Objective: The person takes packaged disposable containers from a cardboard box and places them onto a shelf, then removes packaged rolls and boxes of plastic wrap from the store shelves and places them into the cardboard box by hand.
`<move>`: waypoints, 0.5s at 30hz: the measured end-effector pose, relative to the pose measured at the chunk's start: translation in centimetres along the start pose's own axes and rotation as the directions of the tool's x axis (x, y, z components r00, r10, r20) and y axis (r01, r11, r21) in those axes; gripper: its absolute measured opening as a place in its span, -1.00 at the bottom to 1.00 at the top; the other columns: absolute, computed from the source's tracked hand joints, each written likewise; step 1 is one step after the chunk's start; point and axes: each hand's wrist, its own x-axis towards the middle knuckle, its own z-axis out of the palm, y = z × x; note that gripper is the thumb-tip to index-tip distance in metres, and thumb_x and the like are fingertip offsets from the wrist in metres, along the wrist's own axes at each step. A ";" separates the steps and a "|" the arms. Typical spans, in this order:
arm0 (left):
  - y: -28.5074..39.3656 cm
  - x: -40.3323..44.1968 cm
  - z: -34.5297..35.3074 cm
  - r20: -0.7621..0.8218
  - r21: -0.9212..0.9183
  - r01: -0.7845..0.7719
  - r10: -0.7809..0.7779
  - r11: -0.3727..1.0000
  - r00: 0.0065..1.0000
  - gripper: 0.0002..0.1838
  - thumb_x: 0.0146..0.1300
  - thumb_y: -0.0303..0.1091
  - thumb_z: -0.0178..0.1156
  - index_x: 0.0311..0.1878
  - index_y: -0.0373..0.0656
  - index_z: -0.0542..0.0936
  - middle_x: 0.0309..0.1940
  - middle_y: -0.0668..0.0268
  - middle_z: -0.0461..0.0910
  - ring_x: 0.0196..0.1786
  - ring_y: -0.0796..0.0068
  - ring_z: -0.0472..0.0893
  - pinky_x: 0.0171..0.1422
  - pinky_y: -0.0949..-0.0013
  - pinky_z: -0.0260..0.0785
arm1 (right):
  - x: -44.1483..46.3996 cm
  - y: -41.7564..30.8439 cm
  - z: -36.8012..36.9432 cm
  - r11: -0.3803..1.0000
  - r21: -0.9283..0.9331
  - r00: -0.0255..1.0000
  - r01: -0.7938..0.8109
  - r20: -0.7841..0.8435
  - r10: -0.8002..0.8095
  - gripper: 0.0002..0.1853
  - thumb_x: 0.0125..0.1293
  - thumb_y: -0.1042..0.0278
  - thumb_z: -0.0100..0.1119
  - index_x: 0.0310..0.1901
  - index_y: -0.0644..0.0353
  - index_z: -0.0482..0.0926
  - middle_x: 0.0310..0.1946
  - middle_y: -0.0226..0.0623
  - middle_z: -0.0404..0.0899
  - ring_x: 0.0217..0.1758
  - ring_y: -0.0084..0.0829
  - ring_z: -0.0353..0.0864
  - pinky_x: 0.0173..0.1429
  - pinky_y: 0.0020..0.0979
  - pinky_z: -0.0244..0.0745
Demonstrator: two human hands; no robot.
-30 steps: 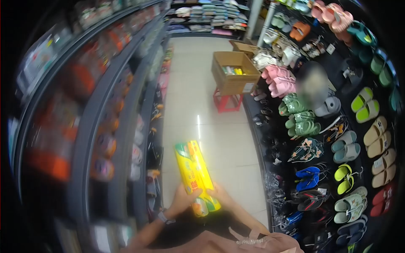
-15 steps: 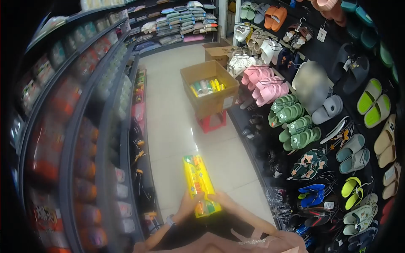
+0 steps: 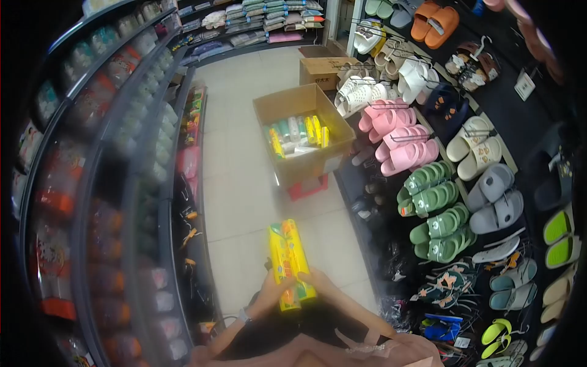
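Two long yellow packages (image 3: 290, 257) lie side by side, upright in front of my body, with green and red print on them. My left hand (image 3: 271, 292) grips their lower left side, thumb across the front. On the lower right side, my right hand (image 3: 318, 284) is closed round the same packages. Farther along the aisle, an open cardboard box (image 3: 306, 173) rests on a red stool (image 3: 308, 188). Inside it lie several yellow packages (image 3: 313, 130) and some white and green rolls.
Shelves of bagged goods (image 3: 58, 229) line the left side. Racks of sandals, among them green clogs (image 3: 437, 205) and pink ones (image 3: 400, 131), fill the right. Another cardboard box (image 3: 321, 72) stands behind the open one. Folded packs (image 3: 269, 21) fill the far shelf.
The open box and the right-hand sandal racks appear nearer and larger, and more of the box's contents shows. Both hands still hold the yellow packages.
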 end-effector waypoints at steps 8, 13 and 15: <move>8.9 15.1 -4.1 0.123 -0.206 0.095 -0.071 0.974 0.990 -0.54 0.27 -0.22 0.24 0.11 -0.27 0.37 -0.07 0.23 0.55 -0.08 0.47 0.59 0.00 0.44 0.48 | 13.0 -12.3 -1.9 0.982 0.162 0.994 -0.099 -0.037 0.106 -0.57 0.37 0.11 0.12 0.09 0.28 0.40 -0.09 -0.32 0.56 -0.08 -0.59 0.56 -0.02 -0.53 0.47; 13.0 20.8 -7.3 0.050 -0.152 0.155 -0.149 0.976 0.988 -0.57 0.29 -0.18 0.21 0.08 -0.24 0.39 -0.15 0.27 0.55 -0.18 0.55 0.59 -0.12 0.48 0.48 | 21.2 -17.3 -3.6 0.992 0.093 0.992 -0.081 -0.091 0.090 -0.60 0.36 0.07 0.13 0.01 0.23 0.44 -0.24 -0.41 0.59 -0.24 -0.65 0.57 -0.20 -0.59 0.46; 14.4 22.5 -8.4 0.005 -0.189 0.121 -0.123 0.974 0.992 -0.58 0.29 -0.15 0.20 0.06 -0.23 0.39 -0.22 0.31 0.53 -0.25 0.58 0.58 -0.22 0.51 0.45 | 24.4 -19.1 -4.6 0.989 0.082 0.986 -0.124 -0.102 0.132 -0.63 0.35 0.05 0.14 -0.05 0.21 0.47 -0.31 -0.44 0.58 -0.31 -0.67 0.56 -0.26 -0.58 0.46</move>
